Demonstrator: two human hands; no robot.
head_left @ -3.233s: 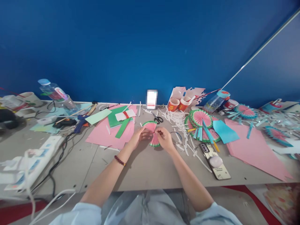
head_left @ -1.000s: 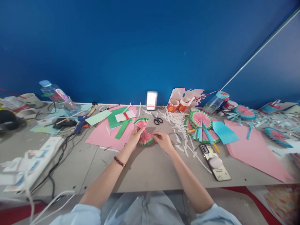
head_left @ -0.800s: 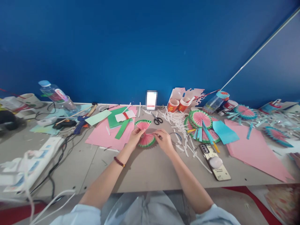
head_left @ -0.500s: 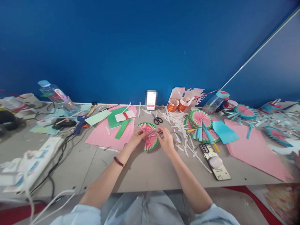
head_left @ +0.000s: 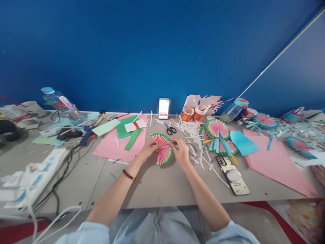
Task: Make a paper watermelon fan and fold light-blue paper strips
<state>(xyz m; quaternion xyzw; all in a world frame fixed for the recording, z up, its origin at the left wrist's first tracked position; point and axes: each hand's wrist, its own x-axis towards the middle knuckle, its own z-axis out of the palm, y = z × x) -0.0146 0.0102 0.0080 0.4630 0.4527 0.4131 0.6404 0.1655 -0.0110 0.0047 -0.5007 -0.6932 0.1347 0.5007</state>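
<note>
A pleated paper fan (head_left: 164, 155), pink with a green rim, is spread into a half round just above the table. My left hand (head_left: 148, 151) pinches its folded centre from the left, thumb on top. On the other side, my right hand (head_left: 181, 152) has thumb and fingertips closed on the green rim near the upper right. Black-handled scissors (head_left: 170, 129) lie just beyond the fan. To the left are pink sheets (head_left: 127, 152) with green paper (head_left: 131, 140) on top.
White paper strips (head_left: 194, 132) litter the table right of centre, by two paper cups (head_left: 188, 114). Finished watermelon-like fans (head_left: 217, 129), a phone (head_left: 233, 176) and pink sheets (head_left: 276, 162) lie to the right. A power strip (head_left: 40, 178) sits left. Another person's hand (head_left: 318, 174) rests at the right edge.
The gap between the fan's upper and lower parts has closed, leaving one continuous half round. My right hand has shifted slightly along it. The other person's hand shows more at the right edge.
</note>
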